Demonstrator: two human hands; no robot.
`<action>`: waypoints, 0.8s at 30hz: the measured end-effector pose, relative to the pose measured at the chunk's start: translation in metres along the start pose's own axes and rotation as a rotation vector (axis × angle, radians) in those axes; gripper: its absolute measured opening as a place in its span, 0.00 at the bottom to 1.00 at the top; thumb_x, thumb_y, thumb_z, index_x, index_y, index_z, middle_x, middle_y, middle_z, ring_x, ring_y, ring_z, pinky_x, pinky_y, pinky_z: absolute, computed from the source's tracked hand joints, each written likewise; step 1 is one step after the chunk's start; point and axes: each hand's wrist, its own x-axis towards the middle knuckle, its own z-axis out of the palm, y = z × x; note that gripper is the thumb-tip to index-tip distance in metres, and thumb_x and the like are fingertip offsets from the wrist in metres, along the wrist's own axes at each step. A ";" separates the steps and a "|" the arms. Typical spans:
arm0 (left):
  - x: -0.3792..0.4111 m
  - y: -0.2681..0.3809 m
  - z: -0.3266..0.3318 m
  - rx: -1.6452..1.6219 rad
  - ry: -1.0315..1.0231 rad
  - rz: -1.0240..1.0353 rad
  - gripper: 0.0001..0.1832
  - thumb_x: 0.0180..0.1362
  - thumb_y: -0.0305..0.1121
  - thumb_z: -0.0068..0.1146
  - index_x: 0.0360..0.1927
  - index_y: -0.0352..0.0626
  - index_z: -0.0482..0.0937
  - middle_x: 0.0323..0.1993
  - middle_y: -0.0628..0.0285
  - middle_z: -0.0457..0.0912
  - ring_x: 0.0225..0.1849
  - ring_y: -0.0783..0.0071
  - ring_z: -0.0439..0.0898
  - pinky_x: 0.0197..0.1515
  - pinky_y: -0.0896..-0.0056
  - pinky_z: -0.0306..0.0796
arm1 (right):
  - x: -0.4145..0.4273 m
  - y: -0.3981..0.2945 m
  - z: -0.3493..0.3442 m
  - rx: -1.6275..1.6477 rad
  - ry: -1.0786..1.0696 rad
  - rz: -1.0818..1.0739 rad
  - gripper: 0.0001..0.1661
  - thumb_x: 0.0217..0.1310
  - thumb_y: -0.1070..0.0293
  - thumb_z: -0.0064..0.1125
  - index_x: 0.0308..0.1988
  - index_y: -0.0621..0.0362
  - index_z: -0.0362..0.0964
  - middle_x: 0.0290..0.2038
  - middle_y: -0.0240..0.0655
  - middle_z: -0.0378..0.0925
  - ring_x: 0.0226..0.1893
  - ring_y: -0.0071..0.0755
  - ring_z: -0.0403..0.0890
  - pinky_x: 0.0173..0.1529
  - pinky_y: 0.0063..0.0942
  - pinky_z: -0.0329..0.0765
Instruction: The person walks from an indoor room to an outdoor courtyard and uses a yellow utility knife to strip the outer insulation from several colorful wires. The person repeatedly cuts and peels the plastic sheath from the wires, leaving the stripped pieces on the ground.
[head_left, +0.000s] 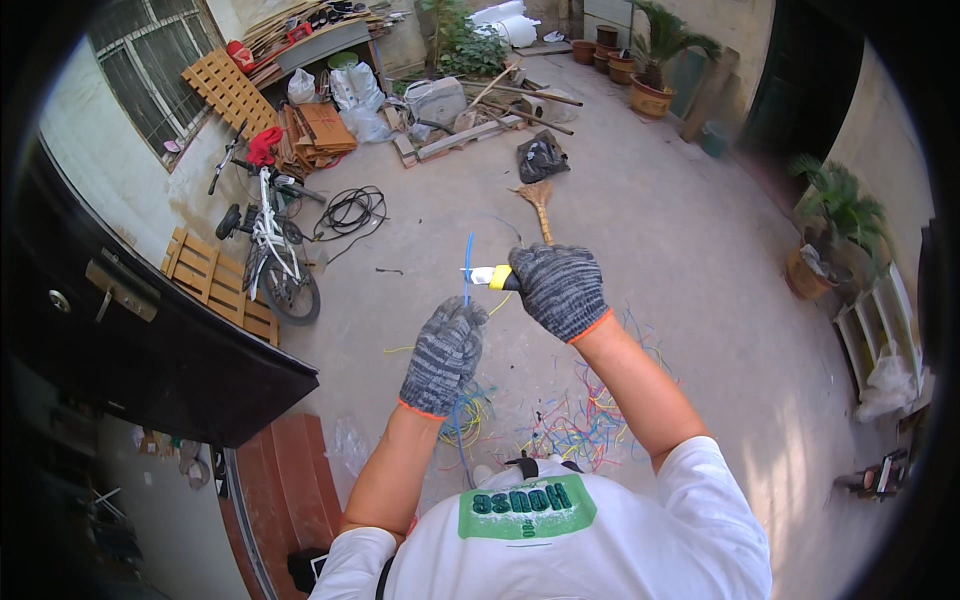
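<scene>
Both my hands wear grey knitted gloves with orange cuffs. My left hand (448, 349) is closed on a blue insulated wire (469, 259), whose end stands up beyond the fingers. In my right hand (561, 289) is a hand tool with a black and yellow handle (500, 277) and a pale, flat head; its exact kind cannot be told. The tool's tip meets or crosses the blue wire. A yellow wire (500, 303) shows between the hands. Below my left hand lies a loose coil of yellow and blue wires (466, 421) on the ground.
Cut wire pieces (581, 427) in several colours litter the concrete near my feet. A straw broom (538, 206) and a black plastic bag (541, 157) lie ahead. Left are a white bicycle (268, 225), a black cable coil (352, 214) and a dark door (172, 330). Potted palms (651, 94) stand right.
</scene>
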 end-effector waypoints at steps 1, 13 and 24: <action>0.000 0.003 0.002 -0.008 -0.010 -0.010 0.10 0.59 0.26 0.43 0.44 0.40 0.68 0.34 0.61 0.74 0.26 0.81 0.71 0.28 0.84 0.69 | 0.001 0.000 0.000 -0.016 0.009 0.001 0.04 0.45 0.68 0.52 0.27 0.51 0.69 0.22 0.35 0.72 0.25 0.40 0.76 0.29 0.37 0.69; -0.019 0.011 0.009 0.123 -0.014 -0.015 0.14 0.57 0.32 0.47 0.45 0.38 0.67 0.24 0.65 0.71 0.17 0.86 0.65 0.16 0.87 0.59 | 0.009 0.039 -0.024 0.292 0.102 0.192 0.22 0.48 0.57 0.58 0.44 0.54 0.68 0.30 0.43 0.76 0.31 0.44 0.77 0.35 0.36 0.73; -0.025 0.024 0.038 0.399 0.056 0.001 0.12 0.59 0.33 0.42 0.45 0.41 0.69 0.21 0.69 0.72 0.18 0.86 0.68 0.20 0.84 0.65 | -0.026 -0.010 -0.033 0.252 0.044 -0.210 0.26 0.46 0.49 0.55 0.43 0.53 0.68 0.24 0.38 0.71 0.25 0.41 0.75 0.27 0.37 0.69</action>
